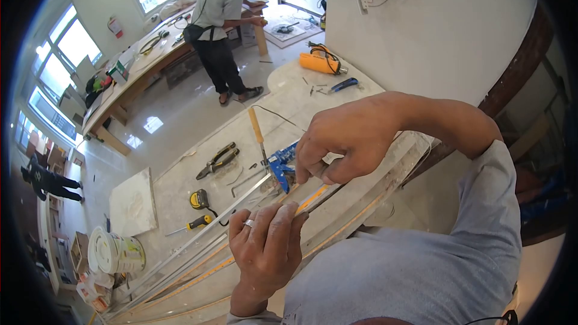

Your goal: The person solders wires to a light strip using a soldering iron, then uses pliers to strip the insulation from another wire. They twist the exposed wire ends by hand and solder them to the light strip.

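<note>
My left hand (265, 247), with a ring on one finger, is closed over a long thin strip (314, 198) with a yellow-orange line along it. My right hand (349, 144) is above the strip's far part, its fingers bent and pressed together; what they hold is hidden. Just left of it lies a blue tool (281, 165), partly covered by the hand. Around them on the work surface (180, 183) are a wooden-handled tool (256, 125), pliers (218, 160), a tape measure (198, 199), a yellow-and-black screwdriver (198, 222) and long metal strips (241, 201).
An orange power tool (319, 63) and a blue cutter (344, 85) lie at the far end. Another person (218, 18) stands by a long bench (141, 63); a second person (51, 179) is at far left. White buckets (117, 251) stand lower left.
</note>
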### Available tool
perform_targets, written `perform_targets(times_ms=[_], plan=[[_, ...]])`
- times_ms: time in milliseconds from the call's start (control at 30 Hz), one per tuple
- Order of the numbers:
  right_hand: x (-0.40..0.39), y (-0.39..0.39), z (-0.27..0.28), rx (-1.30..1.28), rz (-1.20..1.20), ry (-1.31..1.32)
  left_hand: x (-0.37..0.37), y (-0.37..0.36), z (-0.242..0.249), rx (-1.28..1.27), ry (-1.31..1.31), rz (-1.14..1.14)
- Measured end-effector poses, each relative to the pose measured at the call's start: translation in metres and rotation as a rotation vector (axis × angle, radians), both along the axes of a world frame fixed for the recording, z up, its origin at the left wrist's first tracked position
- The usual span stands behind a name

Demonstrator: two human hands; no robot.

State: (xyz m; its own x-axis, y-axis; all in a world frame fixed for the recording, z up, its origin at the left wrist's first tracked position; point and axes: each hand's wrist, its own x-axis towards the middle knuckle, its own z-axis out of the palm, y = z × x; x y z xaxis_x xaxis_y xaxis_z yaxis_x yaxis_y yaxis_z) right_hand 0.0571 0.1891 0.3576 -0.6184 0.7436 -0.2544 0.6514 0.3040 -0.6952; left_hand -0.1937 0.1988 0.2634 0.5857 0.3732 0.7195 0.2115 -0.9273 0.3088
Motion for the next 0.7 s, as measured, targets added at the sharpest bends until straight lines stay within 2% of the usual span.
perform_targets(times_ms=[133, 200, 300, 433, 500, 633, 700], plan=[[0.003, 0.002, -0.006, -0.026, 0.012, 0.033, 0.000, -0.001, 0.000, 0.004, -0.003, 0.004], [0.004, 0.001, -0.013, 0.050, 0.027, 0.173, 0.000, -0.001, 0.000, 0.008, -0.005, 0.006], [0.006, 0.001, -0.018, 0.075, 0.068, 0.211, 0.000, -0.002, 0.002, 0.003, -0.002, 0.003], [0.007, 0.002, -0.015, 0.099, 0.099, 0.173, 0.001, -0.003, -0.001, 0.004, 0.001, 0.001], [0.007, 0.000, -0.006, 0.020, 0.101, 0.057, 0.002, -0.003, 0.000, 0.017, -0.003, -0.002], [0.011, -0.008, 0.005, -0.006, 0.013, 0.055, 0.002, -0.004, 0.003, 0.025, -0.016, 0.000], [0.021, -0.013, 0.010, 0.028, -0.076, 0.135, 0.002, -0.004, 0.004, 0.031, -0.016, 0.005]])
